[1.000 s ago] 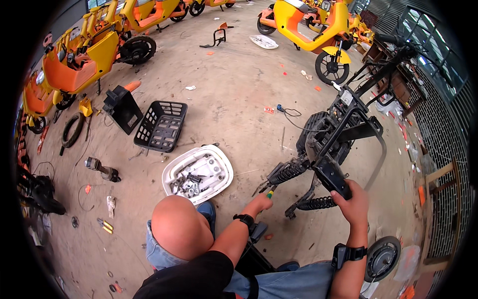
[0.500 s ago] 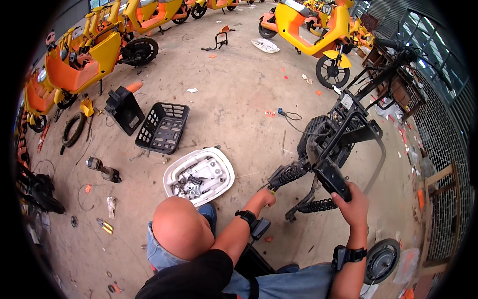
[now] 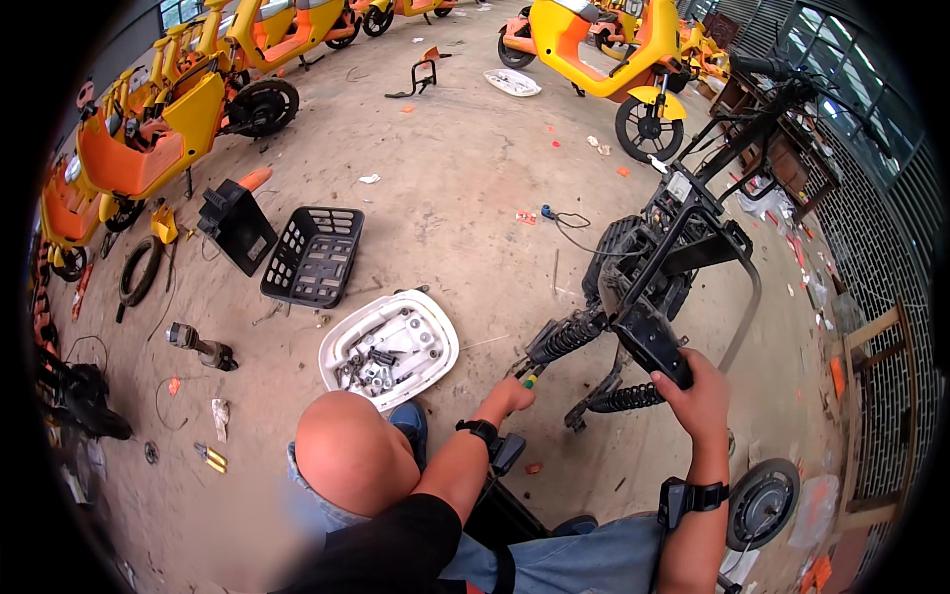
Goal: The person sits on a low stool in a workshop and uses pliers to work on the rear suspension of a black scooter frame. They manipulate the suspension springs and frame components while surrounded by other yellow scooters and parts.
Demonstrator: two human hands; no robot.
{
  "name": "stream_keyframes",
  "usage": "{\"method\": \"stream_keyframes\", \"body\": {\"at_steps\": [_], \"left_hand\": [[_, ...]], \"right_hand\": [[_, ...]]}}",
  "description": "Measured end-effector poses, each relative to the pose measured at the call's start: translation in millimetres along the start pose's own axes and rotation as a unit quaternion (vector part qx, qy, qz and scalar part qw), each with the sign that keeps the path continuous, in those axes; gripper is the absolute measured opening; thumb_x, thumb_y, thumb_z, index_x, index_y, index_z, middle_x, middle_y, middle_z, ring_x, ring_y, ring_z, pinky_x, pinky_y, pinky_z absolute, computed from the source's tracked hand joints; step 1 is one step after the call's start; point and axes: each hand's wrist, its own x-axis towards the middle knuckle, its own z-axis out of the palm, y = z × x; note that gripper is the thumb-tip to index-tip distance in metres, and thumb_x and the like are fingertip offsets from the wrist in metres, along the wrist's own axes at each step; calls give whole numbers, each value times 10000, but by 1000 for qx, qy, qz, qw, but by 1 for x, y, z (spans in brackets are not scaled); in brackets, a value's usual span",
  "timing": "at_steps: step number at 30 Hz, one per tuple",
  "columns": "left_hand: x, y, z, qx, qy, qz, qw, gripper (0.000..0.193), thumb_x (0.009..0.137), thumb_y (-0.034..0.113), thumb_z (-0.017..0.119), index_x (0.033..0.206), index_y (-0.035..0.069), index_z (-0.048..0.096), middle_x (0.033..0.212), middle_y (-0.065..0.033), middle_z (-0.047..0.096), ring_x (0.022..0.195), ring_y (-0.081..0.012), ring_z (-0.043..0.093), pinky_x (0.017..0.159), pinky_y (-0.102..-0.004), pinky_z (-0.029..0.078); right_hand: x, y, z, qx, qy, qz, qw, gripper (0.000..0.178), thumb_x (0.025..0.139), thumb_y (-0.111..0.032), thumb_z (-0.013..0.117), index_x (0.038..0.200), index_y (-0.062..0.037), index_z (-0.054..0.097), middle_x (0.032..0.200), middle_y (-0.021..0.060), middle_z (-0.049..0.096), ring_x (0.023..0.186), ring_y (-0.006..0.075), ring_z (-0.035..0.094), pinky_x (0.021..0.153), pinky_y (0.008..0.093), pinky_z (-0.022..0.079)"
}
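Right of centre I see the stripped scooter frame [image 3: 665,255], its black near end [image 3: 648,342] clasped between the thumb and fingers of the right hand [image 3: 698,394], while the left hand [image 3: 510,396] has its fingers wrapped round a green-and-yellow tool handle [image 3: 530,380] close by the left coil shock absorber [image 3: 566,339]; whether the tip touches it I cannot tell. I'd brace the frame firmly, hold the tool straight, and use the white tray [image 3: 453,342] at left for loose hardware [image 3: 379,361].
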Motion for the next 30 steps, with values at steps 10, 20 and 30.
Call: {"method": "stream_keyframes", "body": {"at_steps": [10,20,30], "left_hand": [[-10,-4,6,-23,21,12,999,466,763,217,567,1109,-80,660,1102,-300,656,1045,-424,633,885,-439,518],[3,-32,25,-4,81,74,994,541,761,250,581,1228,-21,618,1138,-272,656,1092,-415,615,939,-443,494],[8,-22,29,-15,73,44,996,499,732,207,586,1155,-55,625,1062,-294,667,1033,-423,641,871,-440,519]], "right_hand": [[1,4,4,16,9,-11,1000,508,719,-426,781,1046,-48,688,895,140,703,778,322,683,702,377,534],[2,-3,0,16,10,-8,1000,507,704,-432,788,1031,-56,691,863,125,699,744,317,677,685,377,531],[4,0,0,21,15,-18,1000,501,699,-461,787,990,-64,695,841,116,691,726,312,673,661,382,526]]}}
